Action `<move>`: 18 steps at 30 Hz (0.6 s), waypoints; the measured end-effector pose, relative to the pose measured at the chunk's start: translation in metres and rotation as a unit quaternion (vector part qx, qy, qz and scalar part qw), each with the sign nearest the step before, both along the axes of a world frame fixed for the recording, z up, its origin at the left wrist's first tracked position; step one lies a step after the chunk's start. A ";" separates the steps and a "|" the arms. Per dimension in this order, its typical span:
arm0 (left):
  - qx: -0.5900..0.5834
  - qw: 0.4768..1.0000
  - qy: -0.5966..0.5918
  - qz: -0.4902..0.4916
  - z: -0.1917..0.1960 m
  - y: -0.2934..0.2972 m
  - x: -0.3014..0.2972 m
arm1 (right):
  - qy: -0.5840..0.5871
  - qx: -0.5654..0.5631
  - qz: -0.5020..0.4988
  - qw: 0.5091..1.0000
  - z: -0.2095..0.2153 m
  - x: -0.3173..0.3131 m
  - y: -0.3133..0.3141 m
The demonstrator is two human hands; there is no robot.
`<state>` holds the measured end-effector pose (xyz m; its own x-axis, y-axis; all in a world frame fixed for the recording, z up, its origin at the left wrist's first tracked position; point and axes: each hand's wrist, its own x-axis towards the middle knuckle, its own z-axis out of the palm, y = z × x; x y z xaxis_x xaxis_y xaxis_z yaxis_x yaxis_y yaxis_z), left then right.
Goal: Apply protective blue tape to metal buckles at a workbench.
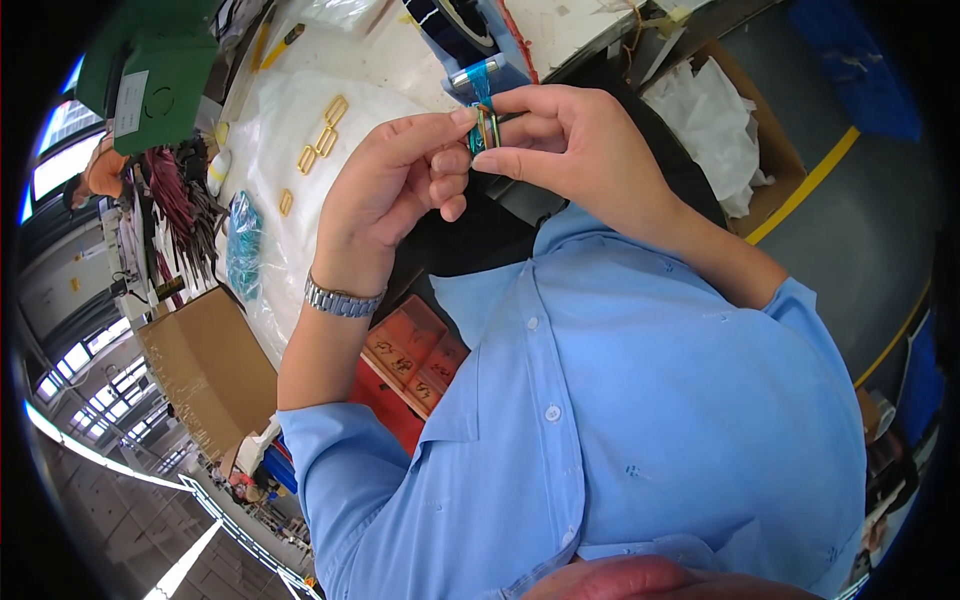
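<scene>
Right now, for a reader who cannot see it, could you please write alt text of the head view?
A person's left hand and right hand together pinch a small teal and gold-coloured piece. Several gold-coloured frames lie on a white sheet to the left, and a light blue holder stands just beyond the hands.

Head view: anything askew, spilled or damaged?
No clear spill or damage. Only mildly odd: one gold buckle lies apart from the buckle cluster, nearer the blue bundle.

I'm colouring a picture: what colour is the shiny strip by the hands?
The strip is turquoise blue, best seen in the head view.
</scene>
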<state>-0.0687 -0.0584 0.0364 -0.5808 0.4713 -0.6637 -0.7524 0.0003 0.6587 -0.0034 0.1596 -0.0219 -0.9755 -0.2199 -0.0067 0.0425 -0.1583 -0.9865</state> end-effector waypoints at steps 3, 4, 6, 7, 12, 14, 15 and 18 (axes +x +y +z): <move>-0.032 0.999 -0.022 0.006 0.002 0.008 0.000 | -0.016 0.022 -0.013 1.000 -0.006 0.005 -0.002; -0.053 0.998 -0.029 0.008 0.002 0.010 -0.001 | -0.016 0.022 -0.013 1.000 -0.010 0.002 -0.001; -0.031 0.998 -0.060 0.002 -0.006 0.004 -0.013 | 0.043 0.040 -0.017 0.998 -0.020 -0.008 0.000; -0.008 0.996 -0.091 -0.005 -0.008 0.002 -0.016 | 0.044 0.039 -0.016 0.998 -0.023 -0.010 -0.001; -0.002 0.995 -0.097 0.008 -0.011 0.005 -0.021 | 0.079 0.036 -0.022 0.996 -0.022 -0.011 -0.003; 0.007 0.994 -0.106 0.016 -0.013 0.004 -0.022 | 0.080 0.017 -0.033 0.996 -0.027 -0.014 -0.005; 0.029 0.994 -0.103 0.019 -0.015 0.004 -0.021 | 0.081 -0.002 -0.045 0.996 -0.028 -0.015 -0.006; -0.007 0.999 -0.027 0.019 -0.015 0.008 -0.013 | 0.053 -0.025 -0.036 0.998 -0.028 -0.015 -0.007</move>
